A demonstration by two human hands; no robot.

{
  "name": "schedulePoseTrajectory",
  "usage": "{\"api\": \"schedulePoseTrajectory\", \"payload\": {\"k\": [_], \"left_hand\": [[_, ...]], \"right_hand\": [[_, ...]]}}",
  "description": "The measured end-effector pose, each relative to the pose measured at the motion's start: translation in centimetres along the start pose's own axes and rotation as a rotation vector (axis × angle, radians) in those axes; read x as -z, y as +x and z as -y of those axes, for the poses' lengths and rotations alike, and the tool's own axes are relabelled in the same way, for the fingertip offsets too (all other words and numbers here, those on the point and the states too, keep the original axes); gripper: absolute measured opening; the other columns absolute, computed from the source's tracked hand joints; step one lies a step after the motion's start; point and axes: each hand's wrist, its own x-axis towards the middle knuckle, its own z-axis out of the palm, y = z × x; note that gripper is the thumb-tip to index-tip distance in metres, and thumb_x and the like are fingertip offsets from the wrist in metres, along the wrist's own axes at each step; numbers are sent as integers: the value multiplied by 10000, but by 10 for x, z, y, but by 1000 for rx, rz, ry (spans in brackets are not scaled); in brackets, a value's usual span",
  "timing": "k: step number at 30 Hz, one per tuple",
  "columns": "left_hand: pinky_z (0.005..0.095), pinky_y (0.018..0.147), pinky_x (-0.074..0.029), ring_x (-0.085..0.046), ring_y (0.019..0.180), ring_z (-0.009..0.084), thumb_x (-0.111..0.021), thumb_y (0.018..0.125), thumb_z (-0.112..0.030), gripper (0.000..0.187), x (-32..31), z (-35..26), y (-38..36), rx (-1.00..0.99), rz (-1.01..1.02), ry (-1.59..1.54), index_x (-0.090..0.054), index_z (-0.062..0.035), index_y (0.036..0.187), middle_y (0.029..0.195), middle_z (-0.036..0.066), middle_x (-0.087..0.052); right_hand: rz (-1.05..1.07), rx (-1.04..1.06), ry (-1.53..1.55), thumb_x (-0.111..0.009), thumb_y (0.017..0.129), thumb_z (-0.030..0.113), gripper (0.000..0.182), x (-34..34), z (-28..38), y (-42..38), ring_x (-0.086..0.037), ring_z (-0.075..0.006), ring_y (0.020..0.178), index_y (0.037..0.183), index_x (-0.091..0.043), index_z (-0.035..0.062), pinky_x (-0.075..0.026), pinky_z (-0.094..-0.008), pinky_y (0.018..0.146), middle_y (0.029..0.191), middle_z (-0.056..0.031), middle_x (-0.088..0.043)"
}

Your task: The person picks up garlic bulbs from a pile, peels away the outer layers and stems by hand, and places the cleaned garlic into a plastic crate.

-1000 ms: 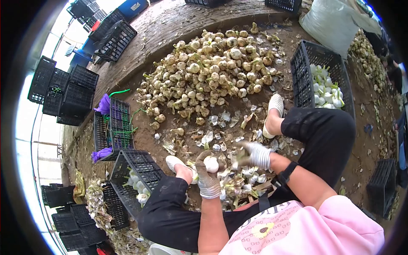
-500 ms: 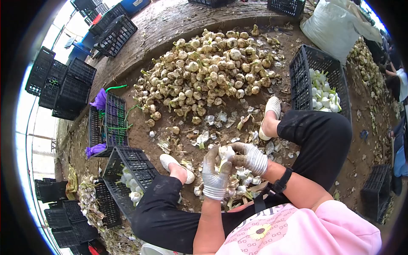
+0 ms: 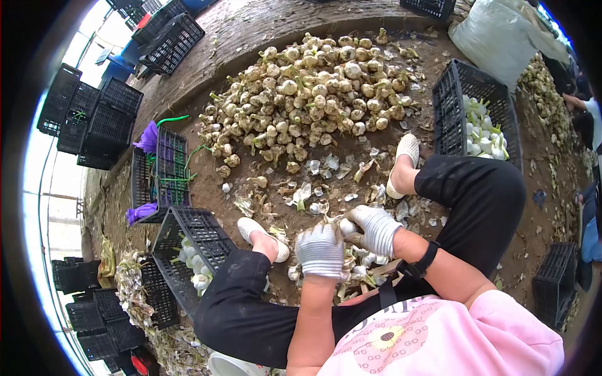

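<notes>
Both hands wear white gloves with dirty fingers and meet above the ground between my knees. My left hand (image 3: 320, 249) is closed, its back turned up, against a garlic bulb (image 3: 346, 227). Curled round the bulb's other side is my right hand (image 3: 375, 229). The bulb shows pale between the fingertips, and its stem end is partly hidden. Beneath the hands lie peeled white bulbs and skins (image 3: 360, 271). Farther forward is a large heap of dirt-covered garlic bulbs (image 3: 307, 100).
A black crate (image 3: 446, 103) with white bulbs stands beyond my right knee, another crate (image 3: 204, 235) by my left knee. A white sack (image 3: 495, 37) sits at the upper right. Stacked crates (image 3: 110, 122) line the left. Part of another person (image 3: 589, 113) shows at the right edge.
My left hand has turned from an upright, more open pose to a closed one with its back up. The bulb now sits lower between the hands. The view has shifted slightly.
</notes>
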Motion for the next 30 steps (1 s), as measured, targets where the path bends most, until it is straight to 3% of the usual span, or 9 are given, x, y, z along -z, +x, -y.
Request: {"api": "schedulePoseTrajectory", "payload": {"k": [1,2,4,5,16,19,24,29,30], "left_hand": [[366,599,-455,-575,604,249,-616,747,-118,55,-3,4,2,-40,-76,-12,-620,-66,766,678,84,-598],[277,550,-464,-560,574,134,-599,775,-47,36,-21,15,0,435,65,-749,-614,-28,802,681,44,-601],[216,554,-465,-543,612,76,-592,797,-19,48,-14,28,1,635,61,-1360,-603,-1,840,719,31,-602],[233,571,-483,-567,627,106,-589,811,-33,51,-15,31,-2,644,79,-1376,-595,-9,856,748,51,-615],[248,636,-502,-595,682,121,-584,816,-55,89,-2,23,-8,537,22,-1412,-572,-9,891,769,41,-600],[268,660,-511,-615,710,138,-603,811,-72,111,-2,24,-8,532,27,-1413,-569,-7,895,786,62,-616],[413,723,-552,-653,778,290,-615,817,-104,156,0,34,-6,511,-56,-1953,-569,8,915,864,165,-638],[361,631,-561,-643,680,249,-602,810,-57,49,25,48,1,541,-234,-2328,-649,-70,819,831,157,-645],[329,596,-537,-638,689,218,-609,812,-67,50,30,51,5,363,-151,-2477,-656,-78,801,829,151,-649]], "right_hand": [[71,-20,-19,-664,728,205,292,4,2,0,-599,-310,788,929,-593,6,-481,-364,697,842,-168,-612],[86,-55,230,-666,736,197,305,5,1,-2,-599,-271,799,959,-589,4,-482,-346,707,855,-156,-617],[113,-129,731,-672,752,180,334,7,-5,-7,-601,-192,819,1017,-579,0,-482,-311,727,881,-131,-626],[150,-99,743,-678,768,172,402,5,-14,-5,-567,-121,872,1105,-545,-2,-475,-273,759,957,-91,-620],[260,-107,1751,-708,762,181,651,0,-8,-6,-519,-194,1073,1294,-364,32,-465,-300,869,1146,-107,-531],[239,-184,1695,-710,763,213,671,-4,-4,-6,-538,-201,1036,1300,-346,41,-478,-311,843,1138,-107,-525],[243,-163,1529,-700,771,280,638,-8,-17,-3,-557,-152,960,1272,-389,37,-481,-286,777,1063,-69,-556],[258,-166,1707,-678,786,263,555,-12,-37,-7,-610,-161,841,1237,-450,35,-514,-300,706,1074,-96,-589],[271,-159,1746,-675,788,268,542,-9,-38,-7,-614,-163,825,1228,-461,36,-515,-300,699,1067,-99,-594]]}}
